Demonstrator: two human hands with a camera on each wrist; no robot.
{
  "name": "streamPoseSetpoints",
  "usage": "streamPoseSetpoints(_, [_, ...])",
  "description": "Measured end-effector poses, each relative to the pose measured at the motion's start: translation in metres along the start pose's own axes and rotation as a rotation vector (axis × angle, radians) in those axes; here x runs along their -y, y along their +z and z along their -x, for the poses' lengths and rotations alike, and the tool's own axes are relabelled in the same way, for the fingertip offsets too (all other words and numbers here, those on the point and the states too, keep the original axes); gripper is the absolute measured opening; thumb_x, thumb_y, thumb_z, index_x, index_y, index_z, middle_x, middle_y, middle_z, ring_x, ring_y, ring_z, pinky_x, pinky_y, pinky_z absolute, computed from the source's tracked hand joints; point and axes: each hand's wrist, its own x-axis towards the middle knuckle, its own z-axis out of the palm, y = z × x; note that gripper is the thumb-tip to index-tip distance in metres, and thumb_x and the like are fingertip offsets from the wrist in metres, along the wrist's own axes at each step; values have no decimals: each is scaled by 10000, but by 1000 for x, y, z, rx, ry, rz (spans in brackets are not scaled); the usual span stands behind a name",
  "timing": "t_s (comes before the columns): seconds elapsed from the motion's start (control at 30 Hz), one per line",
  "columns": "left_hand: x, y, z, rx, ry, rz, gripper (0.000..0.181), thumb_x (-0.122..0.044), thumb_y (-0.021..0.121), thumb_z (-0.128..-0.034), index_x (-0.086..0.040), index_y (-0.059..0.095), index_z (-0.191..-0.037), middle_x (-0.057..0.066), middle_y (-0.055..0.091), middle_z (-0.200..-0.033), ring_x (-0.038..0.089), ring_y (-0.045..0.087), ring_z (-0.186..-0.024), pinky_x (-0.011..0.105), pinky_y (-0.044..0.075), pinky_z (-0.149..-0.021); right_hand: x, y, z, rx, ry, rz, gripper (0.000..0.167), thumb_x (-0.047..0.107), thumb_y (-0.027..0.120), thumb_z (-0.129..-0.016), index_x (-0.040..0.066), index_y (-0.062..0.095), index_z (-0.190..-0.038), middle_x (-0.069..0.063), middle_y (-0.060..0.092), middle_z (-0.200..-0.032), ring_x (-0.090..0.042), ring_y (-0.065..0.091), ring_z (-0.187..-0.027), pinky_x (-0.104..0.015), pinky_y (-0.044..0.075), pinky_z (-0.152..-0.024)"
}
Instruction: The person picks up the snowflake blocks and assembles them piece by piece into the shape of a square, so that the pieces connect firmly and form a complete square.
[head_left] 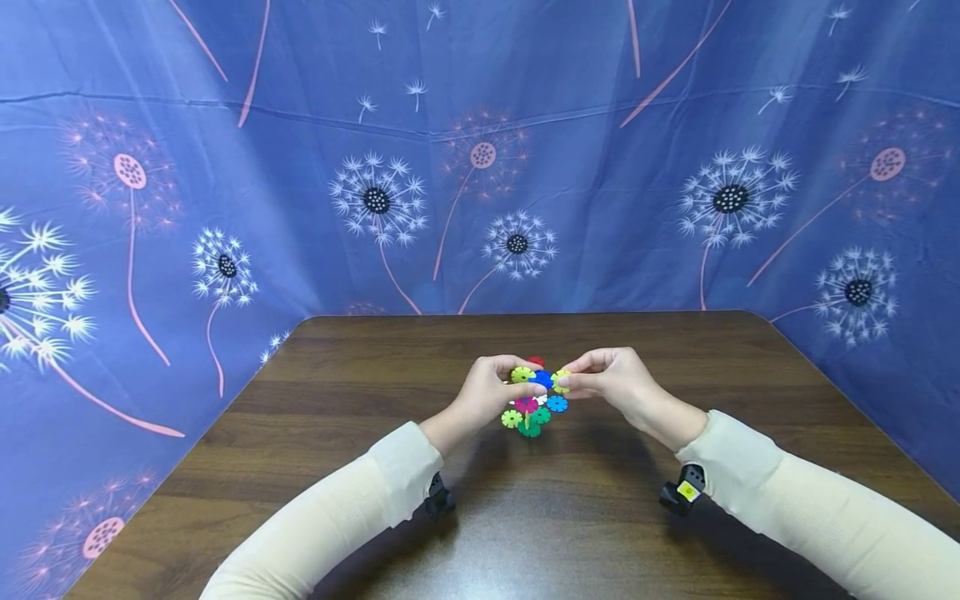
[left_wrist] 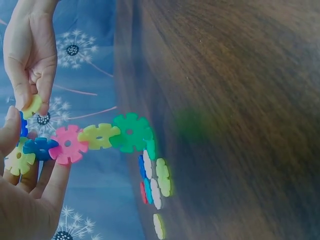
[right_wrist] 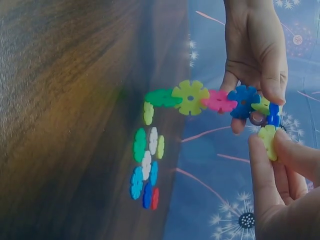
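Six-disc chain [right_wrist: 219, 100], gripped by left hand [head_left: 477, 393]; right hand [head_left: 628, 387] pinches one yellow disc [right_wrist: 268, 140]; nine discs [right_wrist: 146, 166] on table [right_wrist: 75, 125].

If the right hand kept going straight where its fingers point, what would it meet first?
Likely the dark blue notched plastic disc beside the yellow notched plastic disc the right hand pinches; exact depth is unclear.

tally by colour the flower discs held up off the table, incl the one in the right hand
Yellow discs: 3
Blue discs: 2
Pink disc: 1
Green disc: 1
Total: 7
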Motion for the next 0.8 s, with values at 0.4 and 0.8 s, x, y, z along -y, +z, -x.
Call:
streamPoseSetpoints(0.4, [-3,2,2,10,-26,-32,278,-234,814,-778,-133,752,-1030,7,727,-919,112,505,-609,232,429,-531,3,5,2,-15,14,12,145,28,773,-796,-72,721,-888,-3,743,-793,-128,725,-717,-409,573,-772])
streamPoseSetpoints(0.8, [-14,2,-2,91,30,-148,297,-243,800,-806,-138,733,-1076,38,722,-1029,145,612,-908,224,528,-704,-2,9,-1,53,-20,-126,106,-32,717,-827,73,730,-818,14,745,-806,-127,727,-767,-297,576,-785])
